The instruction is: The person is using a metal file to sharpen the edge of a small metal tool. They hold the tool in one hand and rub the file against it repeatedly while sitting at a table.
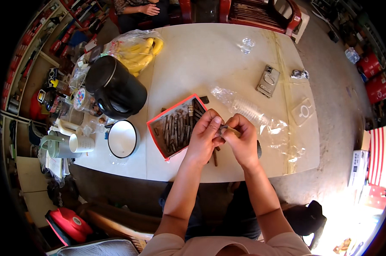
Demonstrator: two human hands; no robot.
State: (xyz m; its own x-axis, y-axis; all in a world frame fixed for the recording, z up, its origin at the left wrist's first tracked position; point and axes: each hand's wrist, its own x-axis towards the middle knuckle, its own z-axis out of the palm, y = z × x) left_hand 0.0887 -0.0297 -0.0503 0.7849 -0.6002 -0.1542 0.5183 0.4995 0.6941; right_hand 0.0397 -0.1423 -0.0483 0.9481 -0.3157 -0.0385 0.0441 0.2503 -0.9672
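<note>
Left hand (204, 135): fingers curled together, pinching one end of a small metal piece (225, 126).
Right hand (243, 141): fingers closed on the other end of the same piece; how tight is hard to tell, as the piece is mostly hidden.
Metal piece: between both hands, above the near table (210, 59) edge.
Red-rimmed box (176, 126): at 9 o'clock of the hands, touching the left one, full of dark rusty metal parts.
Clear plastic bag (261, 119): at 2 o'clock, just beside the right hand.
Black pot (116, 89): at 10 o'clock, well apart.
</note>
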